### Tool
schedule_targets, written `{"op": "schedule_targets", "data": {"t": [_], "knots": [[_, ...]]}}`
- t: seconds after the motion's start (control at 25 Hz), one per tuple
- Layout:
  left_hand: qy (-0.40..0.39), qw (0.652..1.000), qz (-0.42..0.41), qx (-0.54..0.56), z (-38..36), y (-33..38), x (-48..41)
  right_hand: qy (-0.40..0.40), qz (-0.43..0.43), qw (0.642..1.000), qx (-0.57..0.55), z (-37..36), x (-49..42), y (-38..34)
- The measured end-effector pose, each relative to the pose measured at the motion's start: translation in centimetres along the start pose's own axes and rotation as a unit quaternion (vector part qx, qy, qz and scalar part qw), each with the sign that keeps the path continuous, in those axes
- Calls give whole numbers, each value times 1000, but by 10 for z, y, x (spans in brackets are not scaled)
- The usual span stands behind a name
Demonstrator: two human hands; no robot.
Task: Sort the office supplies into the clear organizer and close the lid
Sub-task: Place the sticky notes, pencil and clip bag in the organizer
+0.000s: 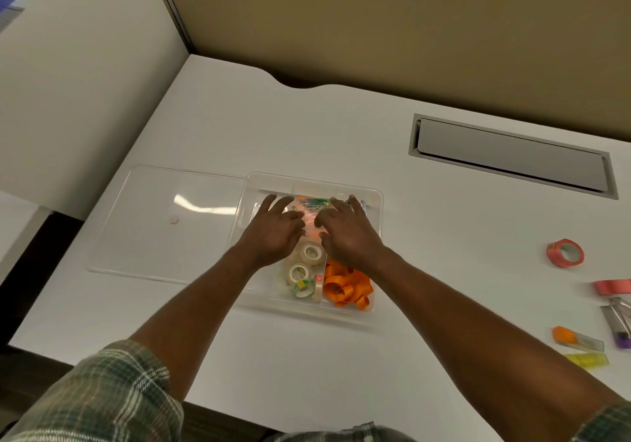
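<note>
Left hand (273,233) lies palm down over the far left part of the clear plastic organizer (307,184). Its fingers are spread and nearly straight, and it holds nothing that I can see. Right hand (350,236) is just beside it, also palm down over the far part of the box, with its fingers reaching toward the far wall and the thumb tucked inward. From my feed I cannot tell whether it pinches anything beneath the palm.

Between the two hands I see a heap of coloured paper clips (314,202) above something pale pink, in a far compartment. Nearer to me, the middle compartment holds clear tape rolls (309,253), and the near right compartment holds curled orange ribbon (346,288).

The organizer stands uncovered on the white counter (444,236). Its flat clear lid (164,229) lies on the counter just to the left, with its right edge meeting the box's left wall.

Well off to the right, apart from the box, lie:
- a pink tape roll (565,253)
- a second pink roll (613,286), cut by the edge of my view
- some small metal pieces (616,313) that I cannot identify
- an orange-capped clear piece (577,339)
- a yellow translucent piece (587,359)
- a purple bit (624,342)

A grey rectangular hatch (512,158) is set into the counter beyond them. Plaid sleeves (102,393) cover both upper arms at the bottom of my view.
</note>
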State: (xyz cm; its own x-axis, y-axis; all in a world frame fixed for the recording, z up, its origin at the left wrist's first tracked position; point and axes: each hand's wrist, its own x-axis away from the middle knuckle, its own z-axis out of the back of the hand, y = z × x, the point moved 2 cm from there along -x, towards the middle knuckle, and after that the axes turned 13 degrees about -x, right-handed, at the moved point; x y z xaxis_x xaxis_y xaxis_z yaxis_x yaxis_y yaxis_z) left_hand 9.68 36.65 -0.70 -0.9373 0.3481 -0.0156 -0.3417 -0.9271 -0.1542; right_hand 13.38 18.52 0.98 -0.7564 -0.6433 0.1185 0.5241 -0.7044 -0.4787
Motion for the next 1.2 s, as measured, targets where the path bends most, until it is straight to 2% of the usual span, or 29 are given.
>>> {"op": "schedule_targets", "data": {"t": [0.16,0.36,0.68,0.8,0.92,1.2], "knots": [[-44,999,-10,-10,-2,3,3,-69,22,990,121,-11,2,-4],[-93,996,8,-14,5,10,-1,-90,-12,990,112,-13,-2,-14],[-25,996,71,41,39,36,-18,72,-37,997,-21,16,31,-1],[18,996,54,72,59,74,-38,139,-62,987,-44,35,68,21],[54,995,20,85,73,130,-59,175,-103,979,-21,48,119,51],[73,989,-90,89,83,283,-95,211,-234,949,20,64,256,144]]}}
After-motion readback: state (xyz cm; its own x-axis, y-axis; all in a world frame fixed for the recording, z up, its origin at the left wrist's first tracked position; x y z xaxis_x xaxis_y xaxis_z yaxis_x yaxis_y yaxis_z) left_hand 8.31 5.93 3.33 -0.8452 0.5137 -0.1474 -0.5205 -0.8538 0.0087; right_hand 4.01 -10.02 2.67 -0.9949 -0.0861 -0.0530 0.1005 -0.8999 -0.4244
